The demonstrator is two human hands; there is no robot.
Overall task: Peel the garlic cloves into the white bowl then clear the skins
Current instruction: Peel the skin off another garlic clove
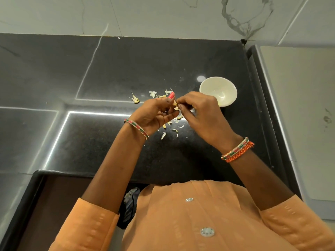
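Above the black counter my left hand point(155, 113) and my right hand point(197, 113) meet fingertip to fingertip. Between them they pinch a small pale garlic clove point(175, 103), mostly hidden by the fingers. The white bowl point(218, 91) stands just beyond my right hand, partly covered by it; its visible inside looks bare. Loose garlic skins point(164, 135) lie scattered on the counter beneath and behind my hands, with more skins point(135, 99) to the left.
The dark speckled countertop point(90, 142) runs left and forward, ending at a rounded front edge point(41, 172). A marble-tiled wall point(163, 15) closes the back. A pale raised surface point(299, 115) borders the right side past the counter's rim.
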